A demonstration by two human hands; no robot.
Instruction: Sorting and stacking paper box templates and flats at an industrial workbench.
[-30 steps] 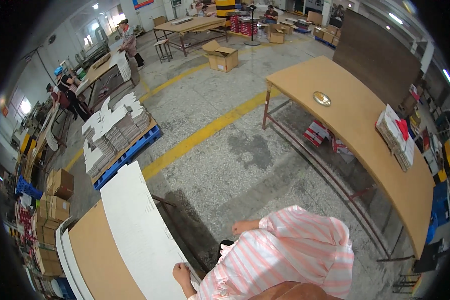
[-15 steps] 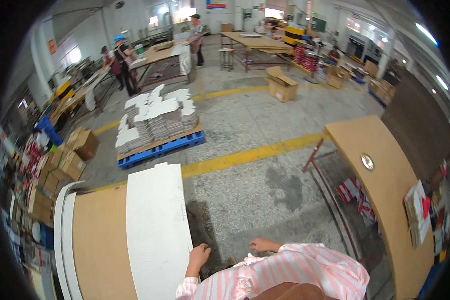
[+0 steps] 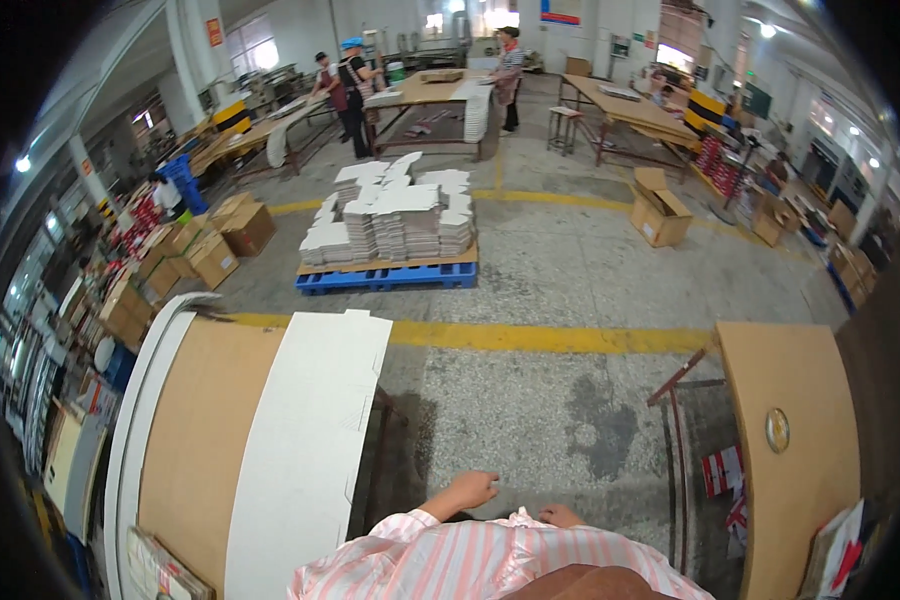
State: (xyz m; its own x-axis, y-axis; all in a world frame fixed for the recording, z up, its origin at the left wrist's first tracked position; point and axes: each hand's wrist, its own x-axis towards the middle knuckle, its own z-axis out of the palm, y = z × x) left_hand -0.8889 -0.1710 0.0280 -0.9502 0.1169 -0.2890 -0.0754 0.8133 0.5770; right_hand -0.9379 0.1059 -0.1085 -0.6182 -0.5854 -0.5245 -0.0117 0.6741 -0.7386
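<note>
My left hand (image 3: 473, 490) is held out in front of my body above the floor. Its index finger stretches forward, the others curl loosely, and nothing is in it. Close to my waist, my right hand (image 3: 560, 515) shows only in part past the striped sleeve; it looks loosely open and holds nothing that I can see. Nearest to the left hand is a white cardboard sheet (image 3: 305, 430), lying along the right side of the brown tabletop (image 3: 205, 420). Neither hand touches it.
A second brown table (image 3: 800, 380) at right carries a shiny round object (image 3: 777, 430). Ahead, a blue pallet (image 3: 390, 278) bears stacked white cardboard (image 3: 395, 215). An open carton (image 3: 660, 208) stands farther right. Cartons (image 3: 210, 258) sit at left. People (image 3: 355, 95) stand at far tables.
The view has swung left, so the pallet and tables sit farther right. My left hand has moved away from the white sheet's edge toward my middle; my right hand has drawn in closer.
</note>
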